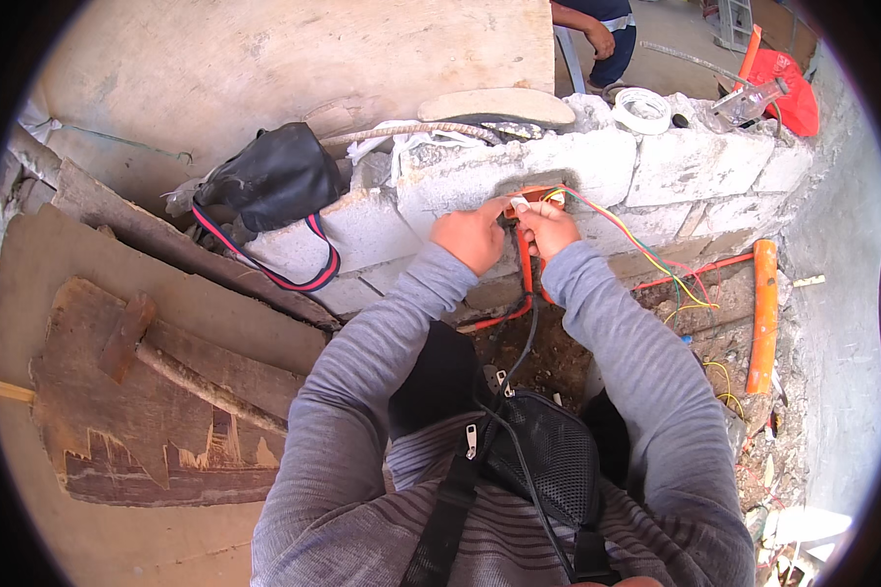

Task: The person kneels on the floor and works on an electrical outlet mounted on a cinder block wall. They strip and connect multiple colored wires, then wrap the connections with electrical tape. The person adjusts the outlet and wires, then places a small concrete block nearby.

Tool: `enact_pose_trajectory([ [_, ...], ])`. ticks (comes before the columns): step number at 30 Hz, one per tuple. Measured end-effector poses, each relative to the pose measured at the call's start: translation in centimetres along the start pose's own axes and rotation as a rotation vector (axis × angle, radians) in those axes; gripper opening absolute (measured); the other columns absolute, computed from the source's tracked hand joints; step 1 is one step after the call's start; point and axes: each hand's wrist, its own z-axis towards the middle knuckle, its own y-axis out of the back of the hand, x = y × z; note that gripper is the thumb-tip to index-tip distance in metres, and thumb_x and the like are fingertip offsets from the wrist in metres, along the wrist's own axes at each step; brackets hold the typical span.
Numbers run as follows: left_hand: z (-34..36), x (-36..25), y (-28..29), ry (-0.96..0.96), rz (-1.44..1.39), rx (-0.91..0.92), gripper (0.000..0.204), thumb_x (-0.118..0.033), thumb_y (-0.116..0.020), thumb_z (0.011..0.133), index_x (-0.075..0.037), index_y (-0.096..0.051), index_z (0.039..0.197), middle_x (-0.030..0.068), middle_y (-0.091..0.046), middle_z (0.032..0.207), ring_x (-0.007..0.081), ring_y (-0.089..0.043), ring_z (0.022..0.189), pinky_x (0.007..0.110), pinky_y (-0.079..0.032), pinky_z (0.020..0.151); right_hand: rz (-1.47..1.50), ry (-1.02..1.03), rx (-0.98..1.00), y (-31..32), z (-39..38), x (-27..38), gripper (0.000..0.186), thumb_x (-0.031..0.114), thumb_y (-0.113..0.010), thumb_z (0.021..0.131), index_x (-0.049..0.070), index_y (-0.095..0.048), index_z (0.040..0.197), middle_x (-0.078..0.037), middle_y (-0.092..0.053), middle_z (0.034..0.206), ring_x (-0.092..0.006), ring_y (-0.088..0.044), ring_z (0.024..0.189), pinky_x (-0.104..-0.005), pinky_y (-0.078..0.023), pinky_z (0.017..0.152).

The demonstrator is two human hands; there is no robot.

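My left hand (468,239) is closed at an orange wall box (531,192) set into the white block wall (578,166), its fingertips at a small white piece (518,203). Beside it my right hand (548,231) pinches that piece between thumb and finger. Yellow, green and red wires (642,245) run from the box's right side down to the rubble. Orange conduit (524,259) drops below the box. What exactly the white piece is, I cannot tell.
A black bag (264,186) and white roll (642,109) lie on the wall. A person's hand (600,41) shows behind it. A hammer (130,342) rests on plywood at left. An orange pipe (764,313), red bag (791,93) and grey wall (842,254) are at right.
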Motion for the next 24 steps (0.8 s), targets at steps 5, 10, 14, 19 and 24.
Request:
enact_pose_trajectory([
  [5,-0.1,0.0,-0.1,-0.005,-0.005,0.004,0.041,-0.016,-0.06,0.085,-0.021,-0.068,0.124,0.0193,-0.067,0.066,0.0405,-0.068,0.062,0.052,-0.058,0.064,-0.007,-0.006,0.006,-0.8,-0.4,0.2,0.02,0.031,-0.067,0.099,0.012,-0.07,0.095,0.006,-0.058,0.079,-0.0071,-0.05,0.066,-0.0268,-0.042,0.054],
  [10,0.4,0.0,-0.4,-0.031,0.019,0.078,0.046,-0.017,-0.06,0.085,-0.022,-0.066,0.13,0.0199,-0.07,0.071,0.0405,-0.069,0.066,0.052,-0.058,0.068,-0.063,-0.022,0.062,-0.8,0.1,-0.6,0.019,0.03,-0.066,0.099,0.013,-0.066,0.091,0.006,-0.057,0.075,-0.0072,-0.05,0.063,-0.0276,-0.042,0.053],
  [14,1.0,-0.2,-0.3,-0.03,0.108,0.183,0.048,-0.018,-0.059,0.085,-0.019,-0.065,0.133,0.0202,-0.072,0.077,0.0398,-0.071,0.07,0.052,-0.058,0.071,-0.024,-0.021,0.003,-1.2,0.3,-1.3,0.024,0.031,-0.069,0.098,0.007,-0.071,0.096,0.004,-0.058,0.071,-0.0056,-0.047,0.058,-0.0275,-0.037,0.049],
  [19,1.1,-0.5,-0.4,-0.028,0.201,0.27,0.051,-0.022,-0.061,0.087,-0.018,-0.06,0.137,0.0199,-0.073,0.079,0.0387,-0.073,0.072,0.051,-0.058,0.07,-0.052,0.034,-0.027,-1.3,0.0,-1.6,0.03,0.031,-0.069,0.098,0.002,-0.072,0.1,0.001,-0.066,0.077,-0.0073,-0.055,0.066,-0.0277,-0.044,0.058],
  [24,1.3,-1.2,-0.3,0.003,0.228,0.308,0.05,-0.025,-0.061,0.089,-0.017,-0.058,0.138,0.0202,-0.073,0.079,0.039,-0.073,0.074,0.051,-0.058,0.07,-0.093,-0.016,-0.044,-0.6,0.5,-2.0,0.03,0.029,-0.069,0.097,-0.001,-0.073,0.099,-0.002,-0.072,0.085,-0.0101,-0.061,0.075,-0.0283,-0.049,0.07],
])
